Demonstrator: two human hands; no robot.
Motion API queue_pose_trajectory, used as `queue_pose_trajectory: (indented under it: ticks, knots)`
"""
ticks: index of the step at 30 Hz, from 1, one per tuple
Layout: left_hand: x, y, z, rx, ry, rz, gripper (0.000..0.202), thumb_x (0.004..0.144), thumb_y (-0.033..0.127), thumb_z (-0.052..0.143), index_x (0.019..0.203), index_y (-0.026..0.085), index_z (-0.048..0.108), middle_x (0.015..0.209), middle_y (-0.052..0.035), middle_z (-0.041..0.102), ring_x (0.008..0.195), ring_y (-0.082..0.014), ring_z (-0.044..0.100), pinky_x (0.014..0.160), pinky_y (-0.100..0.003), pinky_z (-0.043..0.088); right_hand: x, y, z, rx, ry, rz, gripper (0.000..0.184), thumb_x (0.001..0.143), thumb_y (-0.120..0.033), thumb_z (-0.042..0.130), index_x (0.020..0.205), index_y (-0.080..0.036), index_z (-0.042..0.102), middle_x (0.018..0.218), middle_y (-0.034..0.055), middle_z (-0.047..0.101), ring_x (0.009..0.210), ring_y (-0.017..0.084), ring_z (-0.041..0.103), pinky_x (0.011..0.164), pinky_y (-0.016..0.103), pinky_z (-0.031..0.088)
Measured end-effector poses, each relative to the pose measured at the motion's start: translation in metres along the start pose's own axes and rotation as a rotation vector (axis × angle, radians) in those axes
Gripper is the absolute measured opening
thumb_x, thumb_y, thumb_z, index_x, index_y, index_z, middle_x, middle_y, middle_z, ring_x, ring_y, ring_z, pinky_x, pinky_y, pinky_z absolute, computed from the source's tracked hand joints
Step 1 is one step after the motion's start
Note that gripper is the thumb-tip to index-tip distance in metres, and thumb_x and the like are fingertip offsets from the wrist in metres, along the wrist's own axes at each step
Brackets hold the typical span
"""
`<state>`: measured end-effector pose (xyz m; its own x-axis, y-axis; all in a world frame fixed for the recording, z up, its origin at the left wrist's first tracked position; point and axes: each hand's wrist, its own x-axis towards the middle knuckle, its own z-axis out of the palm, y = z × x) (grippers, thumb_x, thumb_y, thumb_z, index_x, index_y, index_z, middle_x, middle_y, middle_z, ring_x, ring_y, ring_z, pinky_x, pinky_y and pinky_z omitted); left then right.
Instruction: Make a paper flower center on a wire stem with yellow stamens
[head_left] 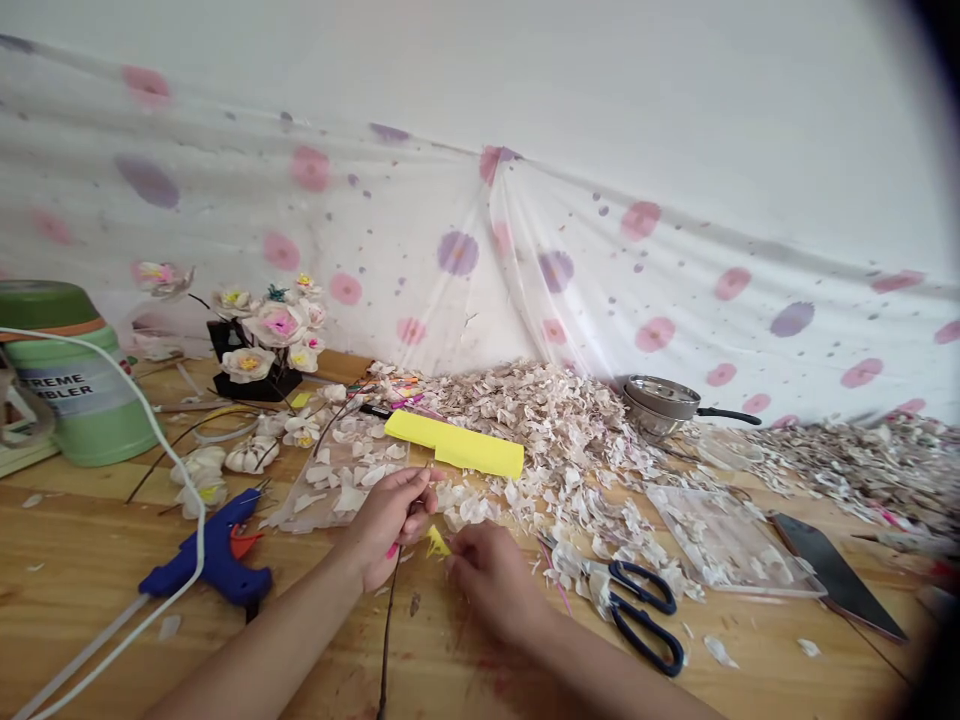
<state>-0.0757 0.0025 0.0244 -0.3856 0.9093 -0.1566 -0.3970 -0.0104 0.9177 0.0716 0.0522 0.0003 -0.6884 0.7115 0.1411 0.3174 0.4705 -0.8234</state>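
My left hand point(390, 520) pinches the top of a thin dark wire stem point(386, 640) that runs down toward the table's front edge. A small yellow paper piece point(437, 543) sits at the stem's tip between both hands. My right hand point(491, 575) touches that yellow piece with its fingertips. Just behind the hands lie a folded yellow paper strip point(457, 445) and a heap of pale petal-like flakes point(570, 450).
A blue glue gun point(217, 560) with a white cord lies at the left. Black-handled scissors point(645, 610) lie to the right, beside a clear tray point(720, 545) and a dark phone point(836, 575). A green tumbler point(75, 385), finished flowers point(270, 330) and a metal strainer point(667, 400) stand farther back.
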Motion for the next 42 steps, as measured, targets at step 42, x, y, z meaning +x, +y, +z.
queue_pose_trajectory:
  ticks: [42]
  knots:
    - [-0.02,-0.017,0.023,0.238,-0.13,-0.159,0.038,0.068,0.046,0.072,0.086,0.014,0.061,0.062,0.0028,0.052,0.042,-0.0023,0.03,0.039,-0.017,0.011,-0.008,0.0,-0.053,0.516,-0.069,0.171,0.017,0.07,-0.032,0.059,0.063,-0.017,0.055,0.059,-0.0024,0.049,0.055,0.011,0.039,0.055,0.025,0.028]
